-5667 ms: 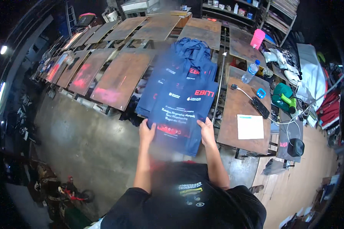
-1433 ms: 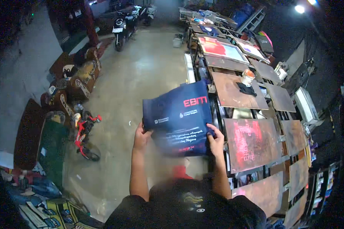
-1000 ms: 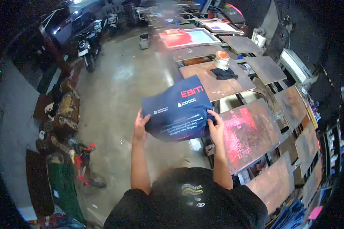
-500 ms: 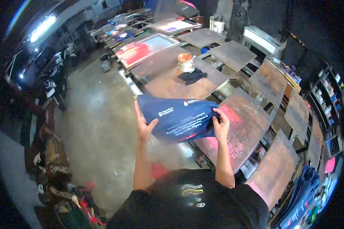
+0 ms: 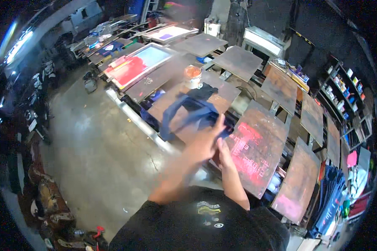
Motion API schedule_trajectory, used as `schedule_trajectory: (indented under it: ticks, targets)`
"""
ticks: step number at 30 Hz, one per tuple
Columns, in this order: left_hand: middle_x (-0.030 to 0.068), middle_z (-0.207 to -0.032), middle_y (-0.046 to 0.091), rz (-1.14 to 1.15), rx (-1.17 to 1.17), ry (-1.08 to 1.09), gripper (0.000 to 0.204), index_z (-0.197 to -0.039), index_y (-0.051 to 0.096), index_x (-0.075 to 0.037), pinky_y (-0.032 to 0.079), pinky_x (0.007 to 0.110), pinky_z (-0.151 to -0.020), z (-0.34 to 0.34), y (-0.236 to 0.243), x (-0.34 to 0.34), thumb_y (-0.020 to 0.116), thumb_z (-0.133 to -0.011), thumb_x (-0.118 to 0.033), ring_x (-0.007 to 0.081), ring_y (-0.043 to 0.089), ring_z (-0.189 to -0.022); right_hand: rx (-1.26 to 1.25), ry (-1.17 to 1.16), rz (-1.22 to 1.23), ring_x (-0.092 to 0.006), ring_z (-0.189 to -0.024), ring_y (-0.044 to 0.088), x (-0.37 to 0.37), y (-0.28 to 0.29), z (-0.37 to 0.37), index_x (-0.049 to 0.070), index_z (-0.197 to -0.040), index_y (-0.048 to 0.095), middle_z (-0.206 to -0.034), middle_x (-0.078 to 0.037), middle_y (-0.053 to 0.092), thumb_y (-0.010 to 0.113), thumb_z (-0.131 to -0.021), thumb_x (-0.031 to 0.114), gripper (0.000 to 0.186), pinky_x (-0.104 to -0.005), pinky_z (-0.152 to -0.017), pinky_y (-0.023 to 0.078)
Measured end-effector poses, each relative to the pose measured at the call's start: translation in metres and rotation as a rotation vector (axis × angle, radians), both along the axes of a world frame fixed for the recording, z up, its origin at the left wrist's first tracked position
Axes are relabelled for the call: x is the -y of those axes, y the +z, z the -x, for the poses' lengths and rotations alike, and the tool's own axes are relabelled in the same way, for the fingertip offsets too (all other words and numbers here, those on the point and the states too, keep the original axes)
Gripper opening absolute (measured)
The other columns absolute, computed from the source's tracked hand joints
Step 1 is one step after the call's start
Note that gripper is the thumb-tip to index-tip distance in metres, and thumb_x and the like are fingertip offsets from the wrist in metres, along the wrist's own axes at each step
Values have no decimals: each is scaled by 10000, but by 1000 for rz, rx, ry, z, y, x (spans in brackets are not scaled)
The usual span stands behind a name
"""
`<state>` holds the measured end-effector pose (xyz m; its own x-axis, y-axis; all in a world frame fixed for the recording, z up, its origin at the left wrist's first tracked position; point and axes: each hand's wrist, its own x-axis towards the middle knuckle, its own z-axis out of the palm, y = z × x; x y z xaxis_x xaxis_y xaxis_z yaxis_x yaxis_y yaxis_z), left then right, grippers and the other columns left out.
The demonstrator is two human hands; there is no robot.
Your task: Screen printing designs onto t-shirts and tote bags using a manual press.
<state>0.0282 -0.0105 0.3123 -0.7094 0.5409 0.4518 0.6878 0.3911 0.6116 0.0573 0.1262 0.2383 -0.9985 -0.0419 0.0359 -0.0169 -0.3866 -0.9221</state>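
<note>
A navy-blue printed cloth piece is smeared by motion in front of me, bent into a loop shape. My left hand reaches across to the right, blurred, its fingers at the cloth's right end. Close against it, my right hand is closed at the same end, its thumb raised. The exact grip of both hands is partly hidden by blur and overlap. Behind the cloth, a black rag lies on a brown board beside a white tub with orange stuff in its top.
Flat brown boards surround me, one with pink print marks. A framed screen with red ink lies at the far left. Navy cloth pieces hang at the lower right. A shelf of bottles stands at right. Concrete floor spreads left.
The cloth was spread flat between both hands, its white print showing; now it is folded and blurred. My left hand has swung right to meet my right hand. The view has turned right.
</note>
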Motion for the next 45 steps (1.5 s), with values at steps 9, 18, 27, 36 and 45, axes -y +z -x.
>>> schedule_trajectory:
  ticks: [9,18,27,36,45]
  targets:
    - [162,-1487,401,-536,237,-276,728,-1431,406,-8,348,378,-1084,41,-19,60,739,-809,-185,269,455,-1308,444,-322,418,-269,-1126,595,5,28,4,73,-1295,542,-1237,-122,617,509,-963,437,493,-438,-955,481]
    - [201,-1593,60,-375,693,-144,862,-1513,69,33,182,352,-1164,118,-147,70,600,-949,-343,291,163,-1457,378,-573,489,-282,-1023,648,-16,-8,-38,1,-1193,598,-1162,-134,660,371,-963,233,398,-425,-940,505]
    - [98,-1086,629,-191,1625,-588,585,-1382,407,-82,508,356,-786,65,-202,31,482,-980,-501,195,628,-965,210,-685,556,-281,-1045,633,-77,-54,-83,45,-1255,576,-1194,-120,642,471,-936,276,407,-417,-956,494]
    - [-42,-870,580,-371,1428,-905,502,-1334,476,-21,457,202,-703,62,-141,6,675,-880,-100,60,559,-801,78,-756,269,-361,-1130,599,-176,-78,-92,-30,-1328,501,-1275,-227,582,425,-987,357,521,-479,-1001,470]
    - [-33,-806,523,-449,917,-332,464,-1280,495,-54,425,203,-695,78,-210,-24,668,-851,-37,56,507,-754,440,-866,207,-211,-915,669,-201,-116,-94,24,-1161,624,-1065,-65,686,674,-892,301,389,-371,-807,547]
